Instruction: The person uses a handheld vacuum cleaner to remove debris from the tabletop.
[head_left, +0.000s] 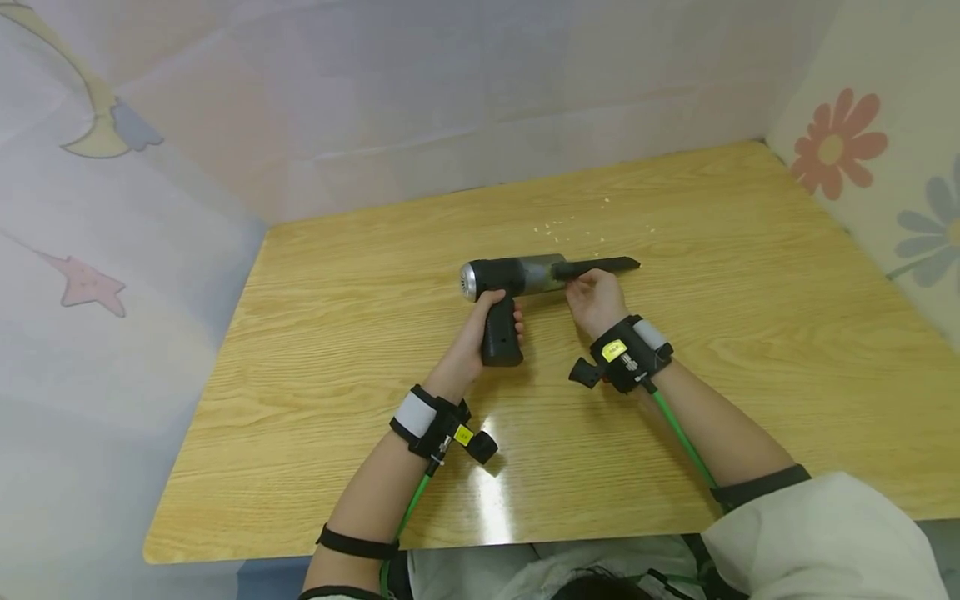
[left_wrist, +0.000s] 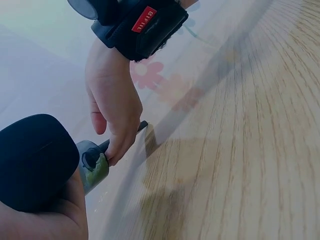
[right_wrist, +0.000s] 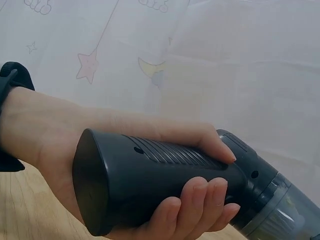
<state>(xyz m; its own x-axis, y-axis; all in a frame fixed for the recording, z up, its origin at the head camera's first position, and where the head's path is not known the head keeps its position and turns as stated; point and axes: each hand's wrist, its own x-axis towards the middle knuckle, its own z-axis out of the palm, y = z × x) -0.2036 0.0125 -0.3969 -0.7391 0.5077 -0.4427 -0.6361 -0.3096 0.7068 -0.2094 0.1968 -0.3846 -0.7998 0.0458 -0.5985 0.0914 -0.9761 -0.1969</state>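
A black handheld vacuum cleaner with a clear dust cup is held above the table, its flat black nozzle pointing right. My left hand grips the handle, fingers wrapped round it and thumb along its side in the right wrist view. My right hand pinches the nozzle near where it meets the cup, fingertips at its base in the left wrist view. Something greenish-yellow shows inside the cup.
Small pale crumbs lie scattered on the wooden table beyond the vacuum. Patterned cloth walls rise behind the table and at its sides. Both wrists wear black camera straps with green cables.
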